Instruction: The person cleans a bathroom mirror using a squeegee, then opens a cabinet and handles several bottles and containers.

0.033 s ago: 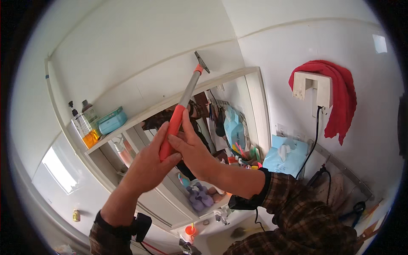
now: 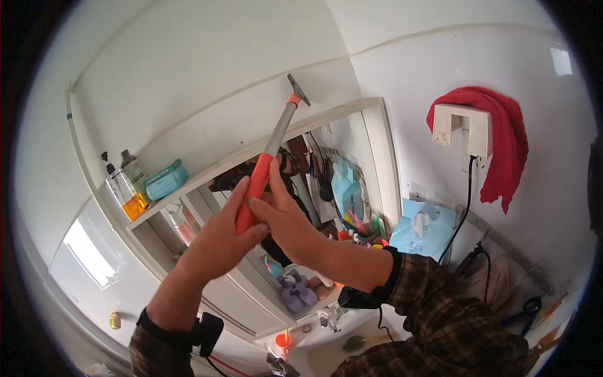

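Observation:
A long-handled scraper (image 2: 256, 185) with a red grip, a silver shaft and a flat narrow head slants up and away in front of me. Its red grip is held by both hands: my left hand (image 2: 221, 235) is closed round the lower left side, and my right hand (image 2: 282, 223) grips from the right, its index finger stretched along the handle. The scraper head (image 2: 299, 90) is at the white wall (image 2: 251, 81), just above the top of the mirror cabinet (image 2: 248, 149). Whether the blade touches the wall I cannot tell.
Pump bottles (image 2: 129, 191) and a blue pack (image 2: 166, 180) stand on the cabinet's left end. A red cloth (image 2: 507, 147) drapes over a white wall bracket (image 2: 461, 122) at right. Below it hang a light-blue tissue pack (image 2: 421, 232) and a cable. A sink (image 2: 317, 359) lies underneath.

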`<state>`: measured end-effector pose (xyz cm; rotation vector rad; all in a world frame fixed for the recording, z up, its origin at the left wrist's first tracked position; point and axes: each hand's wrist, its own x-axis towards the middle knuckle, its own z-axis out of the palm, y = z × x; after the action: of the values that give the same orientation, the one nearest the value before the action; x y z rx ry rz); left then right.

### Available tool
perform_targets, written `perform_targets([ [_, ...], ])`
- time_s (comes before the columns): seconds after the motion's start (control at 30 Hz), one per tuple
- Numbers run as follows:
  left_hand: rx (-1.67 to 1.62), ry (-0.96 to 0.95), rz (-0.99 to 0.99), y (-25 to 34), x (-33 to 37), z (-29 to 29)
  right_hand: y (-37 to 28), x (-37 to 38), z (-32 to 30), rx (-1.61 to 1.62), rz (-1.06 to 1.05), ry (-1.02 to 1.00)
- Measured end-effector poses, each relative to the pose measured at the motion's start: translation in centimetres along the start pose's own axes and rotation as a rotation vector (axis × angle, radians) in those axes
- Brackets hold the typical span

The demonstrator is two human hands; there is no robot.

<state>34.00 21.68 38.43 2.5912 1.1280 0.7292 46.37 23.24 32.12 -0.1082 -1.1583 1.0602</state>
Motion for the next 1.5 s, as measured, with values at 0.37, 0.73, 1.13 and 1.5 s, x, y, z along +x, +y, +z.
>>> perform_targets([
  [0.37, 1.103, 0.242, 0.087, -0.3, 6.8, -3.5, -1.0, -1.6, -6.6, -0.527, 0.022, -0.135],
  [0.73, 1.204, 0.263, -0.022, 1.6, 5.4, -5.6, 2.0, -32.4, -21.8, -1.092, 0.491, 0.341],
  [1.13, 1.305, 0.191, 0.227, 7.0, 11.9, -1.8, -1.0, -34.0, -22.7, -0.833, 0.514, 0.525],
  [1.5, 1.235, 0.269, 0.233, 8.6, 12.8, -0.8, -2.7, -34.1, -21.9, -0.997, 0.533, 0.366],
])
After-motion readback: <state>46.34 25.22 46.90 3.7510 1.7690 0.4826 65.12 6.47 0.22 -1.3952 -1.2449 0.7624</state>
